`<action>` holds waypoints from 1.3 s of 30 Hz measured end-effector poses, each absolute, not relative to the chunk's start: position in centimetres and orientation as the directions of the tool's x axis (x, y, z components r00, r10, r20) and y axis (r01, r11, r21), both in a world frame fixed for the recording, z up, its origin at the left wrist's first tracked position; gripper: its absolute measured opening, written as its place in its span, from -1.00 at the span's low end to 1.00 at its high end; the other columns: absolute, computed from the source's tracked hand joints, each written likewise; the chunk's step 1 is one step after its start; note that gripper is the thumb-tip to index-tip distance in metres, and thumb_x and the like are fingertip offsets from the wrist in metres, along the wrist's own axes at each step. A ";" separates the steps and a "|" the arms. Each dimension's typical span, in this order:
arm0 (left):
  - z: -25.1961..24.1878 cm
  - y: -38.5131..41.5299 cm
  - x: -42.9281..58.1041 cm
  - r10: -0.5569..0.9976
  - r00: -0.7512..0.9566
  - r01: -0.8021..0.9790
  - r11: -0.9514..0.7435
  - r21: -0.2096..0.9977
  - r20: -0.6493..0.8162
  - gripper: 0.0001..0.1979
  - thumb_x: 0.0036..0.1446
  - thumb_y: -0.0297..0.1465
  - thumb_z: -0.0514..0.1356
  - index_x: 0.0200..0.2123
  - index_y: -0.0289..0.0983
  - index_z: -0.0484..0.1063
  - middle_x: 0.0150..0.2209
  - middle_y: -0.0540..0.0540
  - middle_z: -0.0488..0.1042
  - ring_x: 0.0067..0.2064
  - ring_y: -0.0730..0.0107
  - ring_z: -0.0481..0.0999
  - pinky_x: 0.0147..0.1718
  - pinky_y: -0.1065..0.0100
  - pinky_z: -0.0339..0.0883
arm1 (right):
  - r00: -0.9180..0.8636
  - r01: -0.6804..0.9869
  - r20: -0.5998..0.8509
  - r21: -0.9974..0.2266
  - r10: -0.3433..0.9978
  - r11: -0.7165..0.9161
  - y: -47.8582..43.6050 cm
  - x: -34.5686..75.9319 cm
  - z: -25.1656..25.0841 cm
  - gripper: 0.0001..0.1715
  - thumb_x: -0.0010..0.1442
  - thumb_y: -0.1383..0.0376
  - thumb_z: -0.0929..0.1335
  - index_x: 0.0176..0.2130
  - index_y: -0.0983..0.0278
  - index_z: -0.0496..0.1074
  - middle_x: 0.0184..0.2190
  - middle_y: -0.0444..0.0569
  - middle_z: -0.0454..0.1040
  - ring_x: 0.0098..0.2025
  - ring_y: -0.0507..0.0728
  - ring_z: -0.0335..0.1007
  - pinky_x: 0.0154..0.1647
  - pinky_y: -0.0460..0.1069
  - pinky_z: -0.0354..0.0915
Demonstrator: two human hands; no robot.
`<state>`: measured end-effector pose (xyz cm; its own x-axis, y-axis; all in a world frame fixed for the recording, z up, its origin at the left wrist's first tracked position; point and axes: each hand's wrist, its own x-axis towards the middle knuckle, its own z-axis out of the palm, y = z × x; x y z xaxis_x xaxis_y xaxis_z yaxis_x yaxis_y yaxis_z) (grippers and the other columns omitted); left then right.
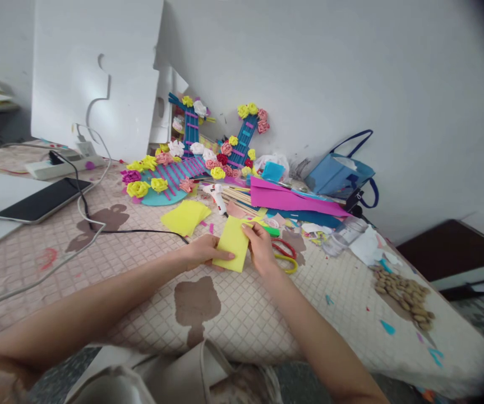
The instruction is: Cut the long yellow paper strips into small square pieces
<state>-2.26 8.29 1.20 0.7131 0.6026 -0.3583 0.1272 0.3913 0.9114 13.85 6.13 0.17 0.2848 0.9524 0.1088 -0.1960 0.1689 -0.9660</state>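
Note:
A small yellow paper piece [234, 244] is held above the table between both hands. My left hand [206, 252] pinches its left edge, thumb on top. My right hand [259, 244] grips its upper right corner with thumb and fingers pressed together. Just behind, to the left, lies a stack of yellow paper [186, 217]. Beyond the held piece rests a white glue gun [216, 197]. Scissors with red and yellow handles [289, 264] lie beside my right hand, partly hidden by it.
Blue boards with paper flowers [170, 178] stand at the back. Magenta sheets [294, 201] and a blue bag [337, 171] are at the back right. A black tablet [44, 200], a power strip [56, 164] and cables lie left. Nuts [405, 294] are piled at the right.

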 end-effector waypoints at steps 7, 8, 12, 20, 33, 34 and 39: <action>0.9 8.3 -2.2 0.629 0.698 0.130 0.360 0.924 -0.343 -0.52 -0.36 -0.28 0.42 -0.30 -0.39 0.49 -0.37 -0.14 0.56 -0.38 0.32 0.53 -0.41 0.37 0.42 | 0.306 -0.204 0.100 -0.965 0.947 0.168 6.1 13.8 0.5 -0.77 -0.10 0.18 0.40 -0.50 0.25 0.30 -0.58 -0.23 0.29 -0.56 -0.02 0.13 -0.53 -0.10 0.11; 1.0 8.3 -2.2 0.621 0.705 0.132 0.359 0.924 -0.342 -0.52 -0.35 -0.28 0.42 -0.29 -0.38 0.49 -0.35 -0.15 0.56 -0.37 0.31 0.53 -0.40 0.37 0.42 | 0.308 -0.205 0.100 -0.964 0.946 0.168 6.1 13.8 0.5 -0.77 -0.10 0.18 0.40 -0.50 0.25 0.30 -0.58 -0.23 0.30 -0.56 -0.02 0.14 -0.52 -0.10 0.11; 1.1 8.3 -2.3 0.573 0.742 0.156 0.356 0.921 -0.348 -0.55 -0.30 -0.29 0.40 -0.28 -0.38 0.50 -0.34 -0.17 0.56 -0.37 0.34 0.54 -0.37 0.41 0.42 | 0.323 -0.208 0.100 -0.962 0.941 0.174 6.1 13.9 0.7 -0.77 -0.09 0.17 0.39 -0.49 0.24 0.31 -0.56 -0.22 0.32 -0.54 -0.01 0.17 -0.50 -0.09 0.14; 1.0 8.2 -2.2 0.611 0.713 0.183 0.312 0.932 -0.345 -0.56 -0.34 -0.31 0.41 -0.31 -0.38 0.50 -0.39 -0.16 0.56 -0.38 0.30 0.54 -0.42 0.41 0.41 | 0.334 -0.212 0.085 -0.963 0.939 0.163 6.2 14.0 0.7 -0.76 -0.11 0.16 0.40 -0.48 0.23 0.32 -0.56 -0.20 0.33 -0.53 0.01 0.19 -0.50 -0.08 0.15; 0.8 8.8 -2.5 0.615 0.716 0.131 0.346 0.929 -0.330 -0.52 -0.33 -0.24 0.41 -0.28 -0.36 0.50 -0.31 -0.17 0.56 -0.26 0.22 0.54 -0.34 0.34 0.43 | 0.320 -0.229 0.086 -0.959 0.943 0.165 6.4 14.2 0.5 -0.78 -0.12 0.18 0.41 -0.48 0.24 0.32 -0.56 -0.22 0.34 -0.53 0.01 0.21 -0.49 -0.08 0.16; 0.9 8.8 -2.5 0.611 0.719 0.136 0.344 0.929 -0.332 -0.50 -0.34 -0.24 0.41 -0.27 -0.36 0.50 -0.31 -0.17 0.56 -0.28 0.23 0.54 -0.34 0.34 0.43 | 0.321 -0.227 0.086 -0.960 0.943 0.165 6.4 14.2 0.4 -0.78 -0.12 0.18 0.41 -0.49 0.24 0.32 -0.57 -0.22 0.33 -0.53 0.01 0.21 -0.49 -0.08 0.16; 1.4 8.7 -2.6 0.581 0.738 0.166 0.336 0.927 -0.343 -0.52 -0.23 -0.16 0.35 -0.26 -0.38 0.49 -0.31 -0.20 0.56 -0.31 0.28 0.55 -0.33 0.37 0.43 | 0.336 -0.223 0.089 -0.960 0.938 0.171 6.4 14.4 0.6 -0.77 -0.12 0.17 0.40 -0.49 0.24 0.32 -0.53 -0.19 0.37 -0.50 0.02 0.23 -0.47 -0.08 0.18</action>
